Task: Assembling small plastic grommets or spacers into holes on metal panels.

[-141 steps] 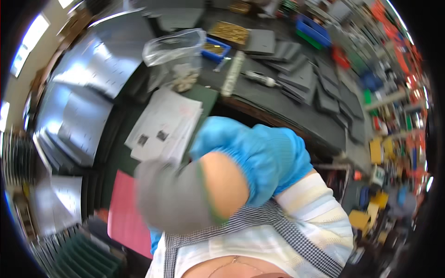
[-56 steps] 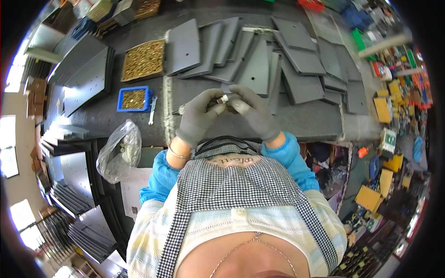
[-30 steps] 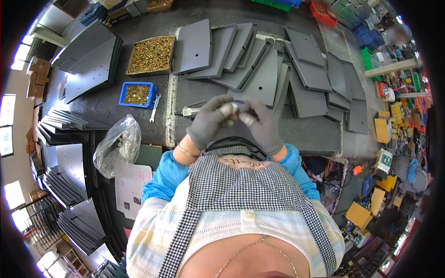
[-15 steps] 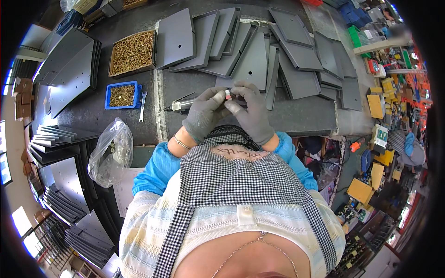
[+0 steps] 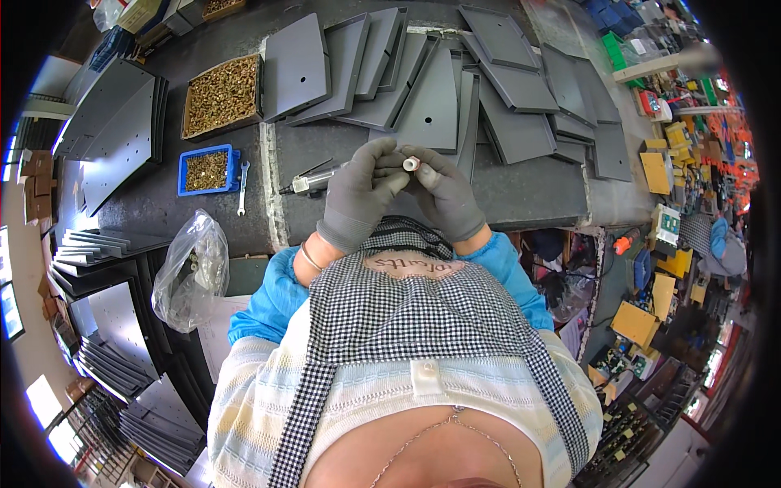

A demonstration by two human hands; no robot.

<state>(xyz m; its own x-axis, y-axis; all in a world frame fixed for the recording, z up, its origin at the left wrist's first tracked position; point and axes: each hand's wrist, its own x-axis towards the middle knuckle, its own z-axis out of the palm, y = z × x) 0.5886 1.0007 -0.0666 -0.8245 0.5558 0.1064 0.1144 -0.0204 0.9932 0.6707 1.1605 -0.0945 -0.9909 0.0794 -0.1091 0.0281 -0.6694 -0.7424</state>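
Note:
Grey work gloves cover both hands, which meet in front of my apron above the workbench. My right hand [image 5: 446,193] is closed, thumb and fingers pinching a small whitish cylindrical piece [image 5: 411,164] with a hollow end and a reddish edge. Beside it, my left hand [image 5: 358,195] has its fingers curled and its thumb bent toward the piece; whatever lies between those fingertips is hidden. A silver cylindrical hand tool [image 5: 313,182] with a thin lever lies on the bench, partly behind my left hand. Grey bent metal panels [image 5: 427,114] lie overlapping just beyond both hands.
At left stand a box [image 5: 221,98] of brass-coloured fasteners and a blue tray [image 5: 208,171] of smaller ones. A wrench [image 5: 242,187] lies beside the tray. Drilled dark plates [image 5: 122,138] are stacked far left, above a clear plastic bag [image 5: 192,272]. Shelved parts fill the right.
Both hands have shifted slightly; the small piece now shows its hollow end and sits more toward my right hand's thumb. The view has moved a little, so the bench things appear shifted left.

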